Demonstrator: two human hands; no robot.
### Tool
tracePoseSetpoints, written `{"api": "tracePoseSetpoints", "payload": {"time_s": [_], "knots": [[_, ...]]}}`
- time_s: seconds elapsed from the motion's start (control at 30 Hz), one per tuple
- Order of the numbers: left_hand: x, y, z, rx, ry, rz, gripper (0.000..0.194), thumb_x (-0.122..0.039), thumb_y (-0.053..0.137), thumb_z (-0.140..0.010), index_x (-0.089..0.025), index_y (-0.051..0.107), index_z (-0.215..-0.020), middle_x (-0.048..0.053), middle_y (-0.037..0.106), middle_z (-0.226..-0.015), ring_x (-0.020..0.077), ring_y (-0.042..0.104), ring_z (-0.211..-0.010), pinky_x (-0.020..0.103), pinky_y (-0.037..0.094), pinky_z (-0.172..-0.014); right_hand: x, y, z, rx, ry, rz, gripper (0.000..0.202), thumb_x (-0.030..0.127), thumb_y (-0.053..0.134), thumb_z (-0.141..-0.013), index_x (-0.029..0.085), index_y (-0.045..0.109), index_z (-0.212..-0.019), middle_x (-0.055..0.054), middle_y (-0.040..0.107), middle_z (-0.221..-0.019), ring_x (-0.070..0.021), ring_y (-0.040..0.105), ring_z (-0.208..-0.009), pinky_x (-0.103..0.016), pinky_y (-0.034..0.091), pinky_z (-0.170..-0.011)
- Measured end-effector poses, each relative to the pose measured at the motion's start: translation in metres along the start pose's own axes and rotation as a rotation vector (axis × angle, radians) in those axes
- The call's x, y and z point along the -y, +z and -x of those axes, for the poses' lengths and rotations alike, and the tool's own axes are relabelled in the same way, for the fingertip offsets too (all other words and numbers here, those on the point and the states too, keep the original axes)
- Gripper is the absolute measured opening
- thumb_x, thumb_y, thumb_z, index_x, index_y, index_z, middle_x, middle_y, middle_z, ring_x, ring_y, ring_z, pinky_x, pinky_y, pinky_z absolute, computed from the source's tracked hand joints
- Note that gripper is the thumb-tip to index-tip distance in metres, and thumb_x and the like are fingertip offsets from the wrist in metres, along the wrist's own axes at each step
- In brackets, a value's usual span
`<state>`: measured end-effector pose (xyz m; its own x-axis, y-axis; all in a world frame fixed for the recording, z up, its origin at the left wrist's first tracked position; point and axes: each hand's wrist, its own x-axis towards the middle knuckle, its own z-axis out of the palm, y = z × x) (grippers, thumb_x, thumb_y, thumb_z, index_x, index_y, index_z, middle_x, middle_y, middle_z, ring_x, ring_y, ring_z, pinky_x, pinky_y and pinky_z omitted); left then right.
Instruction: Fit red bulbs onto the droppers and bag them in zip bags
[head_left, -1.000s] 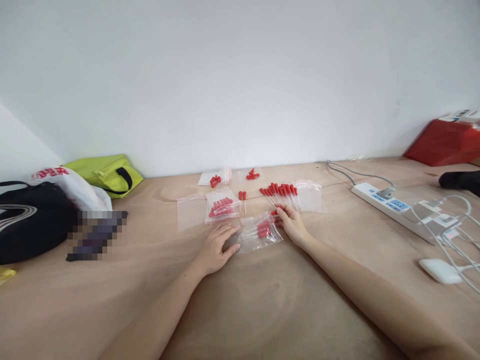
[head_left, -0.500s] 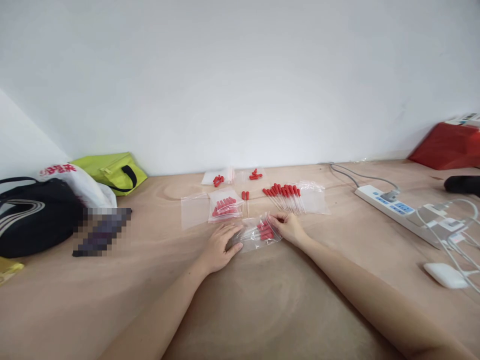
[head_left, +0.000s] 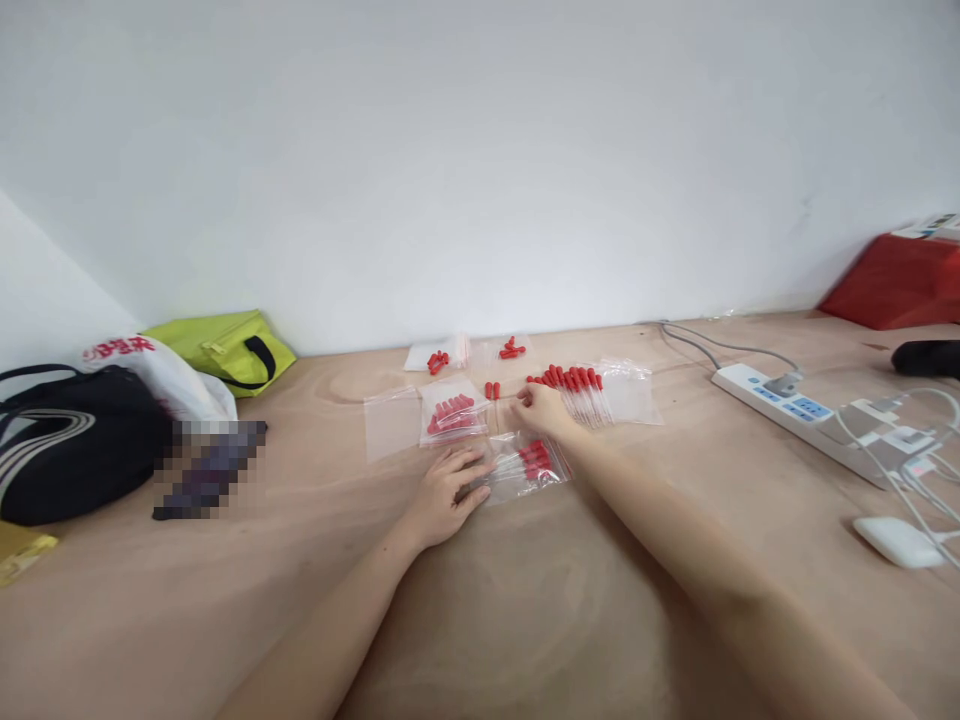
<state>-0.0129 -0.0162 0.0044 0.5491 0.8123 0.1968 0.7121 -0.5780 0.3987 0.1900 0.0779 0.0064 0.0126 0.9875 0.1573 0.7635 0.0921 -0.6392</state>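
Red-tipped clear droppers lie inside a clear bag [head_left: 536, 462] in front of me. My left hand [head_left: 448, 492] rests flat at the bag's left end, fingers apart. Beyond the bag, my right hand [head_left: 544, 408] has its fingers pinched together beside a row of red-capped droppers [head_left: 574, 380]; whatever is between the fingertips is too small to make out. Two red caps [head_left: 492, 390] lie left of it. A clear bag of red caps [head_left: 452, 412] sits behind my left hand, and loose red caps [head_left: 512, 348] lie farther back.
At left are a black bag [head_left: 90, 440], a white plastic bag [head_left: 169, 380] and a lime-green bag [head_left: 225, 345]. A power strip [head_left: 787, 405] with cables and a white charger [head_left: 898, 541] occupies the right, below a red bag [head_left: 896, 280].
My right hand has let go of the bag's right end and moved up and left towards the droppers behind it. My left hand stays at the bag.
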Motion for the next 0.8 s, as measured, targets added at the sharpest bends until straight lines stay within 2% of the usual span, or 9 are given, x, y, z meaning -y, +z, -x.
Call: {"api": "tracePoseSetpoints", "payload": {"time_s": [0.17,0.3,0.43,0.47,0.5,0.57,0.67,0.73,0.8], "knots": [[0.002,0.002,0.001,-0.011,0.015,0.007,0.03,-0.029,0.048,-0.083,-0.025,0.058,-0.112,0.005,0.053,-0.122,0.0232,0.045,-0.115,0.046,0.032,-0.1,0.029,0.031,-0.018,0.033,0.055,0.08,0.025,0.022,0.054,-0.072,0.01,0.058,-0.094,-0.019,0.062,-0.094,-0.0264,0.059,-0.09,-0.033,0.044,-0.075],[0.003,0.003,0.002,-0.006,0.017,0.012,0.031,-0.029,0.049,-0.083,-0.025,0.058,-0.112,0.005,0.053,-0.122,0.0228,0.046,-0.114,0.047,0.03,-0.101,0.031,0.031,-0.023,0.037,0.049,0.105,0.027,0.012,0.051,-0.073,0.009,0.055,-0.099,-0.021,0.058,-0.101,-0.0289,0.055,-0.098,-0.036,0.043,-0.079],[0.001,0.001,0.002,-0.005,0.006,0.018,0.031,-0.028,0.05,-0.082,-0.027,0.058,-0.112,0.005,0.053,-0.123,0.0231,0.044,-0.116,0.047,0.031,-0.1,0.008,0.005,-0.02,-0.018,0.037,0.092,0.041,0.007,0.043,-0.074,0.004,0.042,-0.115,-0.025,0.053,-0.107,-0.0295,0.054,-0.097,-0.038,0.043,-0.077],[0.0,0.0,0.002,-0.006,0.005,0.018,0.031,-0.028,0.05,-0.082,-0.027,0.058,-0.112,0.005,0.053,-0.123,0.0231,0.044,-0.116,0.047,0.032,-0.1,-0.002,-0.003,-0.017,-0.046,0.011,0.068,0.046,0.008,0.042,-0.075,0.005,0.036,-0.12,-0.022,0.054,-0.107,-0.0274,0.054,-0.096,-0.037,0.043,-0.077],[0.0,0.0,0.001,-0.007,0.003,0.017,0.031,-0.028,0.05,-0.082,-0.027,0.058,-0.112,0.005,0.053,-0.123,0.0232,0.044,-0.116,0.046,0.033,-0.099,-0.014,-0.011,-0.012,-0.127,-0.038,-0.035,0.049,0.01,0.041,-0.075,0.006,0.032,-0.123,-0.019,0.056,-0.102,-0.0256,0.055,-0.092,-0.037,0.044,-0.076],[0.0,0.0,0.001,-0.008,-0.001,0.014,0.03,-0.028,0.05,-0.082,-0.026,0.059,-0.111,0.005,0.053,-0.123,0.0232,0.045,-0.115,0.046,0.033,-0.099,-0.038,-0.024,0.001,-0.266,-0.059,-0.268,0.055,0.016,0.041,-0.075,0.012,0.023,-0.127,-0.008,0.058,-0.085,-0.0204,0.057,-0.077,-0.035,0.046,-0.07],[0.0,0.0,0.0,-0.001,-0.008,0.006,0.031,-0.027,0.05,-0.082,-0.027,0.058,-0.112,0.004,0.053,-0.123,0.023,0.045,-0.116,0.047,0.032,-0.1,-0.064,-0.034,0.026,-0.376,0.066,-0.602,0.063,0.024,0.043,-0.074,0.02,0.012,-0.129,0.003,0.051,-0.072,-0.0119,0.051,-0.05,-0.028,0.046,-0.051],[0.001,0.0,0.0,0.01,-0.016,0.0,0.032,-0.027,0.05,-0.082,-0.027,0.057,-0.113,0.004,0.052,-0.124,0.023,0.043,-0.117,0.047,0.031,-0.101,-0.07,-0.036,0.04,-0.417,0.139,-0.734,0.065,0.025,0.044,-0.071,0.022,0.012,-0.127,0.006,0.046,-0.066,-0.0097,0.047,-0.045,-0.024,0.043,-0.045],[0.001,-0.001,-0.001,0.021,-0.024,-0.005,0.032,-0.027,0.049,-0.082,-0.027,0.057,-0.113,0.004,0.051,-0.124,0.0231,0.042,-0.118,0.047,0.031,-0.101,-0.067,-0.034,0.05,-0.42,0.171,-0.807,0.061,0.025,0.046,-0.069,0.022,0.017,-0.122,0.008,0.044,-0.063,-0.0092,0.049,-0.045,-0.023,0.044,-0.046]]}}
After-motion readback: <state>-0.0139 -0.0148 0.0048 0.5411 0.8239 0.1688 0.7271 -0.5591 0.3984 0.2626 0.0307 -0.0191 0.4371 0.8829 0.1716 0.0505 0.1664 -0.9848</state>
